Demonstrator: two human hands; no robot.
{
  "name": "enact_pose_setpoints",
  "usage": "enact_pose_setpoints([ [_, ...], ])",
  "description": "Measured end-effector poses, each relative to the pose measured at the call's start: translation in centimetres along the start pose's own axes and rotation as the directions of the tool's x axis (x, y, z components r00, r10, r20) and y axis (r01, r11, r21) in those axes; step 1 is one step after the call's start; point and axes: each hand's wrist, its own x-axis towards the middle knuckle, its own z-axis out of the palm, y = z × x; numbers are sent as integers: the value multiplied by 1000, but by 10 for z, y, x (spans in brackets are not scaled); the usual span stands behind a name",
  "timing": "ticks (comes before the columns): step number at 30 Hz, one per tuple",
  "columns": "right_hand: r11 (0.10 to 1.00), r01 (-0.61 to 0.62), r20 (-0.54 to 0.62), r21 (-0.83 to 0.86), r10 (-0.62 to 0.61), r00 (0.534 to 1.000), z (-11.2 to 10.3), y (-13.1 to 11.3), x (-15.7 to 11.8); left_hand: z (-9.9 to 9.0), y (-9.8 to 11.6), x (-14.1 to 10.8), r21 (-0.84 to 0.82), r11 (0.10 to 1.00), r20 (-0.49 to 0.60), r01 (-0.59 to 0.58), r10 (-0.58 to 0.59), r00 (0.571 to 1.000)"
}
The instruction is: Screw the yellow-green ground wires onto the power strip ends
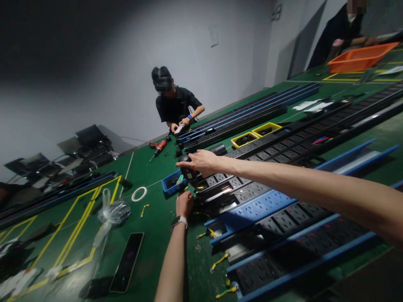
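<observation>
at the centre of the frame, the right hand (203, 163) is closed over a black, rounded handheld tool (188, 173), thumb side not clearly visible, one finger extended along its top towards the left. the tool sits above the left ends of long, black socket strips (285, 220), which run from the centre to the right of the frame. the left hand (185, 204), just below the tool, has its fingers curled inwards near those ends; whether they grip anything, i cannot tell. a smartwatch with a light band (179, 221) is on the left wrist.

a long, blue metal channel with sockets (260, 209) lies among the strips. short yellow-green wires with ring terminals (219, 262) protrude from strip ends at lower centre. a small, blue open plastic bin (171, 188) is just left of the tool; a white ring-shaped roll (139, 193) lies further left. a dark-screened phone (127, 262) lies at lower left, below a crumpled clear plastic bag (115, 212). two yellow rectangular bins (267, 129) are at upper right of centre. a red and black power drill (159, 149) lies on the green tabletop (154, 228), near a person in black (176, 105) at upper centre. an orange plastic tray (360, 58) is at upper right, beside another person in dark clothing (341, 31).
</observation>
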Motion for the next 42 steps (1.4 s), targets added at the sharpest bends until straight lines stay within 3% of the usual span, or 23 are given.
enact_pose_setpoints([
  [4,998,57,5,-19,-57,998,-5,-5,4,0,-1,0,5,1000,0,-11,11,1000],
  [9,994,32,-79,-105,-40,996,-3,-18,11,2,-3,1,-17,998,-33,-61,61,998],
  [19,987,-3,-64,-160,-7,998,-33,-64,23,1,-4,-1,-44,995,-50,-94,92,994],
  [28,992,-43,-35,-116,39,999,-20,-44,22,6,-7,0,-89,990,-104,-113,104,989],
  [42,990,-121,-57,-70,117,992,-8,-32,9,5,-5,-1,-80,994,-79,-80,74,994],
])
